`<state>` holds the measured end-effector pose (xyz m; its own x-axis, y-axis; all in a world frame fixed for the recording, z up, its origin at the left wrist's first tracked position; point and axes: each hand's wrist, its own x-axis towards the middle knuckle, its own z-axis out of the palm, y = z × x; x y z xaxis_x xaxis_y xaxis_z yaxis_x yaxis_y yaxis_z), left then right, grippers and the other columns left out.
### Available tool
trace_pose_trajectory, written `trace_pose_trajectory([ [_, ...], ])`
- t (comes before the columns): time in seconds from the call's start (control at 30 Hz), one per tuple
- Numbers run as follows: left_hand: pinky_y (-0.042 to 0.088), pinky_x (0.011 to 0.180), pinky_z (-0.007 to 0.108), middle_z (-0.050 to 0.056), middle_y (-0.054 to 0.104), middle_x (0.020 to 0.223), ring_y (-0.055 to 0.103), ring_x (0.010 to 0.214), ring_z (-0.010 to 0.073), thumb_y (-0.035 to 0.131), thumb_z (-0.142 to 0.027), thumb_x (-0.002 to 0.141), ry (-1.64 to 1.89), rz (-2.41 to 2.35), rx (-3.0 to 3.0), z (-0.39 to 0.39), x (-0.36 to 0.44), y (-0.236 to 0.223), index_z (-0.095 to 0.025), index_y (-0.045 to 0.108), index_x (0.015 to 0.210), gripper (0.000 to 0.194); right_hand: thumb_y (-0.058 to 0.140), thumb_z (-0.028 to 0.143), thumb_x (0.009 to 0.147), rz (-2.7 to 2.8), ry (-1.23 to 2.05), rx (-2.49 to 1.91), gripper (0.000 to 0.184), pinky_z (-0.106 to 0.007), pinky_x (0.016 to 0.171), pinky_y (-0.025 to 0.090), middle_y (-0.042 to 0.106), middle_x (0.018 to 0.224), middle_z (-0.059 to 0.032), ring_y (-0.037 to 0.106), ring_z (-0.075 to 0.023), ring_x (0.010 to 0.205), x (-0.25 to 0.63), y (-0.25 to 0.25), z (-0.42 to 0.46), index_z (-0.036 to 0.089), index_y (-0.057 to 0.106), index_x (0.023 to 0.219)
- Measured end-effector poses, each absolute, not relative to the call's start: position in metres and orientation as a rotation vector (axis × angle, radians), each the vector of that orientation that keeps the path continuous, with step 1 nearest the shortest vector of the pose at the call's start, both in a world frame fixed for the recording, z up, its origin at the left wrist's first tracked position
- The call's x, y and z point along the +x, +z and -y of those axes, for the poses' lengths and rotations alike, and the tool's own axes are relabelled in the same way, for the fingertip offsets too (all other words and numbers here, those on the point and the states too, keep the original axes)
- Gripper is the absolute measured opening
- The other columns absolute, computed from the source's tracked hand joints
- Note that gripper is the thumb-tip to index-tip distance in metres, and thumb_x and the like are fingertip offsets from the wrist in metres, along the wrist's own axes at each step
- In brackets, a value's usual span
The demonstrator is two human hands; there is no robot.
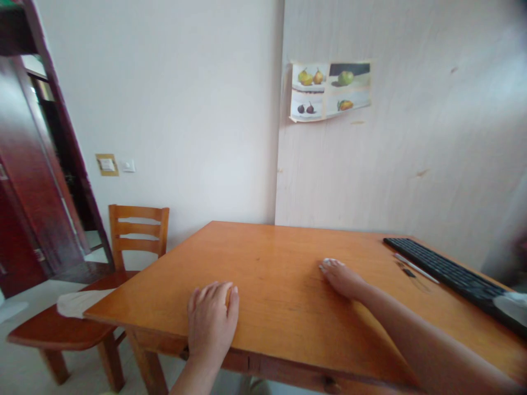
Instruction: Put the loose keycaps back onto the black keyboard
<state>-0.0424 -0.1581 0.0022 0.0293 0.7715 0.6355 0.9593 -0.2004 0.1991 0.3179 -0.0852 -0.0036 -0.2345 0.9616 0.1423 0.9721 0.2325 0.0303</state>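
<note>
My left hand (213, 318) lies palm down at the front edge of the wooden table (255, 296), fingers stretched out and thumb apart, with nothing in it. Farther out and to the right, my right hand (341, 277) is low on the tabletop, its fingers pressed down over a small white thing like crumpled tissue (329, 261). Only a bit of the white thing shows at the fingertips; the rest is hidden under the hand.
A black keyboard (447, 274) runs along the table's right side, with a thin pen-like stick (416, 267) and a small dark item with a cord (408, 272) beside it. A wooden chair (138, 227) stands left. Fruit pictures (329, 90) hang on the wall.
</note>
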Motion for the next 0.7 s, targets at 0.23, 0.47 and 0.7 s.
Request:
trace_pose_trajectory([
  [0.23,0.035,0.101,0.042,0.011,0.069,0.113,0.057,0.109,0.0276,0.038,-0.046,0.094,-0.974,1.816,-1.985,0.154,-0.053,-0.002,-0.018,0.064,0.106,0.04,0.035,0.031,0.097,2.632,-0.032,-0.895,0.05,-0.044,0.112,0.031,0.043,0.145,-0.0186,0.036,-0.0266,0.137,0.097,-0.008,0.113,0.01,0.039,0.142],
  [0.47,0.042,0.098,0.04,0.011,0.069,0.11,0.061,0.105,0.0251,0.037,-0.044,0.095,-1.21,1.796,-2.034,0.15,-0.067,-0.011,-0.017,0.064,0.102,0.039,0.035,0.026,0.099,2.644,-0.065,-1.191,0.038,-0.043,0.11,0.034,0.051,0.14,-0.0134,0.04,-0.0237,0.134,0.188,-0.004,0.076,0.016,0.054,0.131],
  [0.7,0.044,0.097,0.043,0.011,0.068,0.111,0.061,0.107,0.0252,0.039,-0.04,0.094,-1.4,1.684,-1.992,0.152,-0.063,-0.023,-0.02,0.061,0.109,0.033,0.055,0.035,0.094,2.176,-0.196,-1.799,0.028,-0.038,0.086,0.052,0.058,0.124,-0.0082,0.059,-0.0198,0.103,0.233,-0.015,0.032,0.024,0.059,0.119],
])
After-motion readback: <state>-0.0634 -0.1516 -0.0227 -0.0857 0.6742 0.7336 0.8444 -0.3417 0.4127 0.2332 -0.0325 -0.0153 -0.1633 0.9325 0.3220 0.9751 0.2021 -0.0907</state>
